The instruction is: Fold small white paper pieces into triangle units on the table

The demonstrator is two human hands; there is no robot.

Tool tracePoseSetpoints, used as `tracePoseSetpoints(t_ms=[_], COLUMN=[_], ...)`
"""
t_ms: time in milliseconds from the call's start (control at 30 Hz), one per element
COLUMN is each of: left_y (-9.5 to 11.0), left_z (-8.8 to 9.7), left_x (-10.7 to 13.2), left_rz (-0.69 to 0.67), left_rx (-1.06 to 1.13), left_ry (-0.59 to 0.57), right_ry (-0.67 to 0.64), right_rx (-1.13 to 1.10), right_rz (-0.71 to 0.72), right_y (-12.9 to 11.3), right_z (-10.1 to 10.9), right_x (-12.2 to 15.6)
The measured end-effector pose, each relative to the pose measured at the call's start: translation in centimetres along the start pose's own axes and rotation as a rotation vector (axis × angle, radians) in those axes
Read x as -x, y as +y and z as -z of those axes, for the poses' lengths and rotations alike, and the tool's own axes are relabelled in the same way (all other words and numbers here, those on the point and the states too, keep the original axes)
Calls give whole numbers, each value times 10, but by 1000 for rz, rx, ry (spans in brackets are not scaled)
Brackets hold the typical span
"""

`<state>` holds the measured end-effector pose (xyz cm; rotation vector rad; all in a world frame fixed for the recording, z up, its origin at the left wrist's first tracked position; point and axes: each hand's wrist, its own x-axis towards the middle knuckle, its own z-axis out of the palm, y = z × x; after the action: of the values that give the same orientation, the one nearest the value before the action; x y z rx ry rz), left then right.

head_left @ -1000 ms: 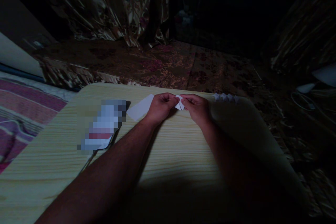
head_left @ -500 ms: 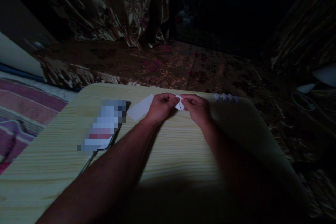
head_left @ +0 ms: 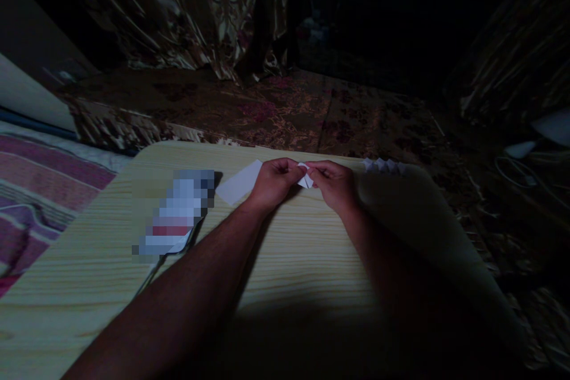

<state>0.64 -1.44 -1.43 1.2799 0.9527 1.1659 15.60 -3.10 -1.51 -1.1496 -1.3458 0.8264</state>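
A small piece of folded white paper (head_left: 306, 178) is pinched between my two hands near the far edge of the table. My left hand (head_left: 276, 181) grips its left side with thumb and fingers. On the other side, my right hand (head_left: 332, 181) is closed on the paper, thumb on top. A dark crease or slit shows on the near part of the paper; the fingers cover much of the rest. Beside my left hand lies a flat white sheet of paper (head_left: 238, 183). Several small pointed folded paper pieces (head_left: 385, 166) stand in a row to the right of my right hand.
The pale wood-grain table (head_left: 303, 249) fills the foreground. A blurred-out device (head_left: 178, 208) with a cable lies at left. Striped bedding (head_left: 35, 178) borders the left side, and a patterned cloth-covered ledge (head_left: 267, 110) runs behind. A white cable (head_left: 516, 172) hangs at far right.
Almost nothing differs. Both hands keep hold of the folded paper, which sits very slightly lower in view; the other things stay put.
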Motion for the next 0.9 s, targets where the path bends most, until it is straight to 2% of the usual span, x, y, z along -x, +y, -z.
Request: tracePoseSetpoints(t_ms=[500, 700, 900], left_y=[0, -3, -3], left_z=[0, -1, -2], left_x=[0, 0, 0], left_rz=[2, -10, -9], left_rx=[17, -2, 5], left_ry=[5, 79, 72], right_ry=[-23, -43, -97], right_rx=[-9, -80, -64], right_rz=[2, -100, -155], right_y=[-2, 0, 2], right_z=[-1, 0, 5], right_x=[1, -2, -4])
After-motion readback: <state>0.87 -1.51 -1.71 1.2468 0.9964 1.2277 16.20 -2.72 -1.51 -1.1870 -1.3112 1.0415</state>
